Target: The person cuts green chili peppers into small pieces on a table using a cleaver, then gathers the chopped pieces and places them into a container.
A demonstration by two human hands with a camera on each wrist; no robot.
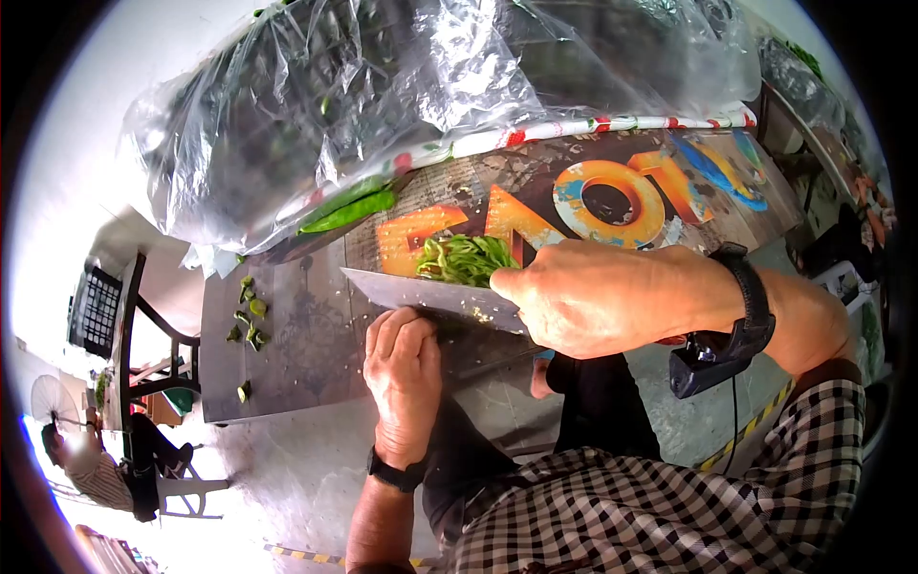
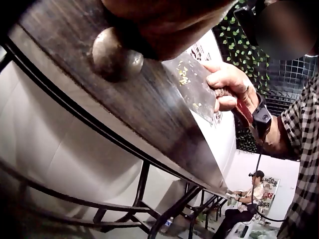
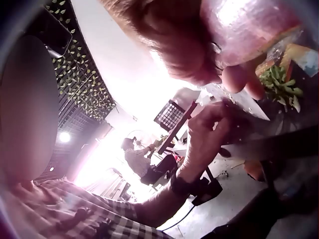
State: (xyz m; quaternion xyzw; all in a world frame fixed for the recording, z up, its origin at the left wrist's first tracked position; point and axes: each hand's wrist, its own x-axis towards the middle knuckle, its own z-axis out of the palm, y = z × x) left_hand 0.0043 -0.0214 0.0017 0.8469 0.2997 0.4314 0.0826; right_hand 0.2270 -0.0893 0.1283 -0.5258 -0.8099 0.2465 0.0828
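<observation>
My right hand grips the red handle of a wide-bladed cleaver. Bits of green and pale seeds cling to the cleaver's blade. Behind the blade, in the head view, lies a heap of sliced green pepper. My left hand rests at the near edge of the table with curled fingers, beside the blade; nothing shows in its grasp. Long whole green peppers lie farther back on the left. Cut-off pepper stems are scattered on the table's left end.
A large clear plastic bag fills the back of the patterned table. At left are a black crate and a seated person. Another person sits beyond the table's far end in the left wrist view.
</observation>
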